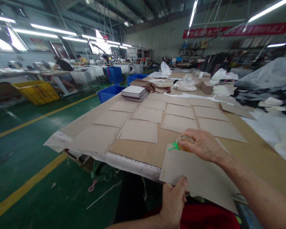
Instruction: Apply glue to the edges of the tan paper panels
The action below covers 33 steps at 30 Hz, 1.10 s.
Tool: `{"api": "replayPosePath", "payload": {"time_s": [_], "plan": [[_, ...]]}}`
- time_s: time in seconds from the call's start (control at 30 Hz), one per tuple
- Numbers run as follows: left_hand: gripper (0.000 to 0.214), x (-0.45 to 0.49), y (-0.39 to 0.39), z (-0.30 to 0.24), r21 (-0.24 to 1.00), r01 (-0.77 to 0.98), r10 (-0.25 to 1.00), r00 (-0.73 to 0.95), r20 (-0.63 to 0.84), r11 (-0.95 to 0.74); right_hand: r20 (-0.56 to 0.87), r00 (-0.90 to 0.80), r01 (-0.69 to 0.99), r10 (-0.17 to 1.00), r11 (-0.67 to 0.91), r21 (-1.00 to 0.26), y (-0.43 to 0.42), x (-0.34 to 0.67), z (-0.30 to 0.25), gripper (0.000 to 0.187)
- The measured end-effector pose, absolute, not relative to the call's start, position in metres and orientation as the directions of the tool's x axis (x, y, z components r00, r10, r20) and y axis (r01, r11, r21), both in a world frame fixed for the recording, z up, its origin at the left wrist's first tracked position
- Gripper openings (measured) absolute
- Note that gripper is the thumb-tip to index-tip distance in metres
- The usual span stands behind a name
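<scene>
My right hand (200, 143) is wrapped round a glue bottle (186, 142) of amber, see-through look. Its bright green nozzle (173, 146) points left, at the upper left corner of a grey-beige cardboard sheet (197, 173). Whether the tip touches the sheet I cannot tell. My left hand (173, 195) pinches the sheet's near edge, thumb on top and fingers under it. The sheet overhangs the near edge of the table. Beyond it, several similar cardboard pieces (138, 131) lie flat in rows.
A stack of boards (134, 93) stands at the table's far left, beside brown straps (157, 88). Plastic bags (269, 74) and dark fabric heap up on the right. Blue bins (109, 92) and a yellow bin (37, 92) stand on the green floor. People sit at machines far left.
</scene>
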<state>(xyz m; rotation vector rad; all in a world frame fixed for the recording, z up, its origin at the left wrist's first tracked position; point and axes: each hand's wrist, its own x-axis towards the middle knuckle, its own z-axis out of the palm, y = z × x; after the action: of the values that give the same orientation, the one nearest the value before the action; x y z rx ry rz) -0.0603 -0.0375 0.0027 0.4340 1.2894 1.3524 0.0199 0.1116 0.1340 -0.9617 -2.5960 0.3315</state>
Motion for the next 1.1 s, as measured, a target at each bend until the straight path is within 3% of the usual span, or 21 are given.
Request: {"api": "replayPosePath", "payload": {"time_s": [0.43, 0.73, 1.1], "plan": [[0.057, -0.061, -0.036, 0.001, 0.856, -0.41, 0.852, -0.277, -0.444, 0.313, 0.277, -0.669, 0.642, 0.69, 0.724, -0.253, 0.129, 0.019, 0.138, 0.018], [0.058, -0.064, -0.036, 0.007, 0.867, -0.369, 0.858, -0.261, -0.441, 0.334, 0.104, -0.643, 0.751, 0.759, 0.652, -0.109, 0.139, 0.061, 0.166, 0.024], [0.056, -0.065, -0.037, 0.006, 0.868, -0.355, 0.855, -0.261, -0.449, 0.348, 0.122, -0.595, 0.771, 0.794, 0.607, -0.193, 0.135, 0.083, 0.161, 0.026]]}}
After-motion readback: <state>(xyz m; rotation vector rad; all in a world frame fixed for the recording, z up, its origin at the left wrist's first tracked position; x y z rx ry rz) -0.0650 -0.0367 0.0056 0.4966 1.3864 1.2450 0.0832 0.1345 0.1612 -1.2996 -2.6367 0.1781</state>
